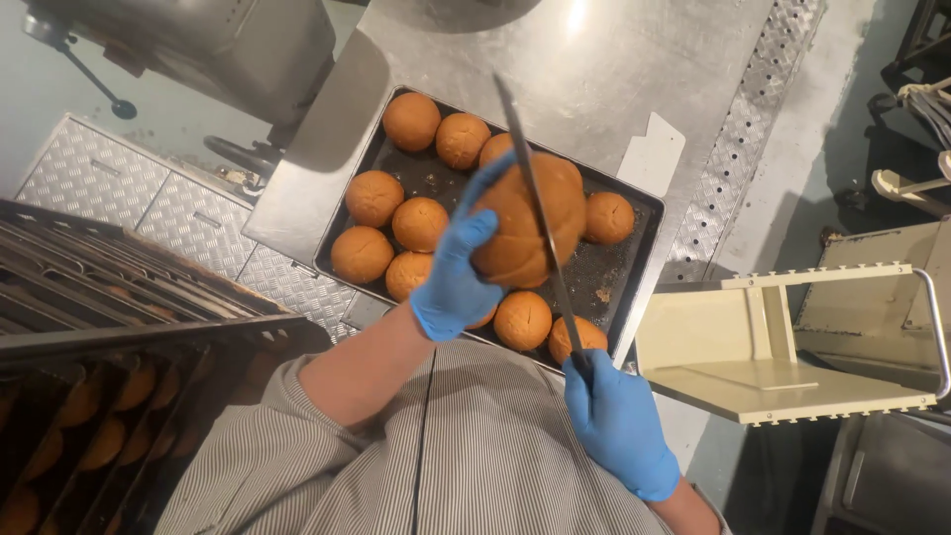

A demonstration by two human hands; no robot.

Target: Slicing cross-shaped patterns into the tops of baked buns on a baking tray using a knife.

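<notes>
My left hand (456, 272), in a blue glove, holds a round golden-brown bun (520, 223) up above a dark baking tray (634, 260). My right hand (619, 421), also gloved in blue, grips the handle of a long thin knife (535, 203). Its blade runs across the right side of the held bun, pointing away from me. Several more buns (411, 121) lie on the tray beneath, some hidden behind the held bun and my left hand.
The tray rests on a steel table (614, 59). A cream-coloured slicing frame (783, 362) stands to the right. A rack of bun trays (99, 426) is at the lower left. Diamond-plate metal flooring (99, 178) lies to the left, and a machine (228, 45) stands at top left.
</notes>
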